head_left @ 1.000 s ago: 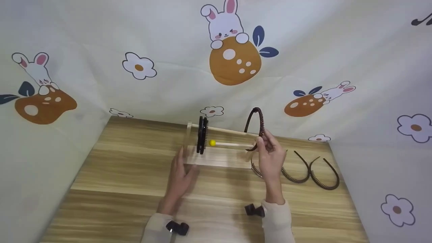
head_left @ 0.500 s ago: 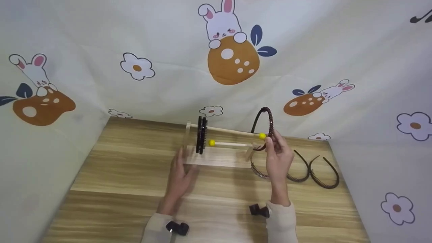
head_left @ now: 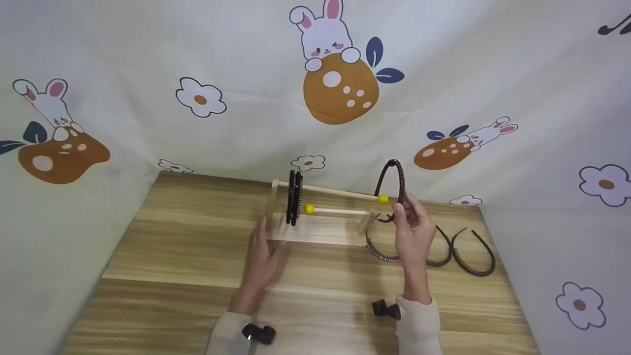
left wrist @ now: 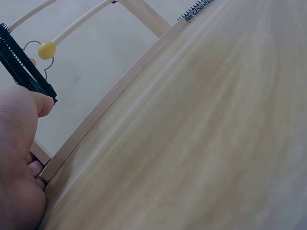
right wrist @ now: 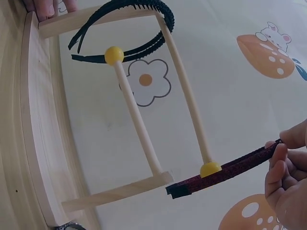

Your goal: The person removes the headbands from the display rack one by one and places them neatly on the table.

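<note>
My right hand (head_left: 415, 236) pinches one side of a dark reddish toothed headband (head_left: 402, 180), held upright at the right end of a wooden stand (head_left: 320, 230). The stand's upper rod ends in a yellow ball (right wrist: 210, 169), which overlaps the headband in the right wrist view. Two black headbands (head_left: 294, 197) hang side by side on that rod near its left end. A shorter lower rod (right wrist: 135, 112) carries another yellow ball (head_left: 309, 209). At the stand's left end, my left hand (head_left: 263, 264) grips the wood, with fingers at the base corner and thumb in front.
Three toothed headbands lie on the wooden table to the right: one by the stand (head_left: 379, 252), a middle one (head_left: 438, 264) partly behind the right hand, and one farther right (head_left: 475, 271). A patterned cloth (head_left: 236, 133) rises behind the table.
My right hand has drawn the reddish headband rightward along the upper rod to its end, uncovering the yellow ball there. The left hand and the two black headbands stay put.
</note>
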The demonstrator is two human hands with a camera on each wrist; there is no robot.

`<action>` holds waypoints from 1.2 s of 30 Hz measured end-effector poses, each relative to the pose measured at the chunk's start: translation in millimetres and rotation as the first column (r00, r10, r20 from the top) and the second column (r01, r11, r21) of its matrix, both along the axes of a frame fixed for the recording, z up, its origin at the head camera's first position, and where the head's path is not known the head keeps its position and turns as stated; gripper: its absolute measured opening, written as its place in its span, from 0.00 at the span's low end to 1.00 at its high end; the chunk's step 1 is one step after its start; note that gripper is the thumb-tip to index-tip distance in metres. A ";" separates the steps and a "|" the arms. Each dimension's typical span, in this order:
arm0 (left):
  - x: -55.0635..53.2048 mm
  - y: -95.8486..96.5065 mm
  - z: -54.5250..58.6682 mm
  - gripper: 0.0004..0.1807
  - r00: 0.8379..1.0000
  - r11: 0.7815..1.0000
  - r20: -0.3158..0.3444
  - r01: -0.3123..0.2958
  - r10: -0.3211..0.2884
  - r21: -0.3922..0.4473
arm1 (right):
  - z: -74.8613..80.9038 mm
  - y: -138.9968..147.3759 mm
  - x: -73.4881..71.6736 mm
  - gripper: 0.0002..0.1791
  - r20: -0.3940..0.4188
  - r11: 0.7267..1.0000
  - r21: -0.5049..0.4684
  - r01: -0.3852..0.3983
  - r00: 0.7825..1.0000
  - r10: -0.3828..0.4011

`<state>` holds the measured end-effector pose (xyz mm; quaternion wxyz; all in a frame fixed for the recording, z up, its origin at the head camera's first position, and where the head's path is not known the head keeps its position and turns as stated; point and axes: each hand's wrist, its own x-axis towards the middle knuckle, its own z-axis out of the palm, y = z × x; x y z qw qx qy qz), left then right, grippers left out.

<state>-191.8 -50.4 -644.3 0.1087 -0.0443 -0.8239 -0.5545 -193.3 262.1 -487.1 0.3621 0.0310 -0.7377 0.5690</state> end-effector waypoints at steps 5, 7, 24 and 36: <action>0.0 0.5 -1.2 0.49 1.000 1.000 0.014 -0.002 0.002 0.015 | -4.5 10.7 1.2 0.16 0.051 0.999 -0.031 -0.040 0.998 0.042; 0.2 0.0 -1.9 0.49 1.000 1.000 0.019 -0.005 0.004 0.016 | -6.9 14.6 1.6 0.16 0.083 0.998 -0.042 -0.053 0.995 0.056; -1.1 0.7 3.0 0.49 0.999 1.000 0.039 0.008 -0.008 0.015 | -18.3 47.4 16.0 0.14 0.282 0.997 0.072 -0.042 0.959 0.020; 1.2 -1.7 0.5 0.50 0.998 0.999 0.064 -0.001 -0.001 0.036 | -38.9 66.4 30.2 0.16 0.238 0.980 0.196 -0.016 0.971 -0.032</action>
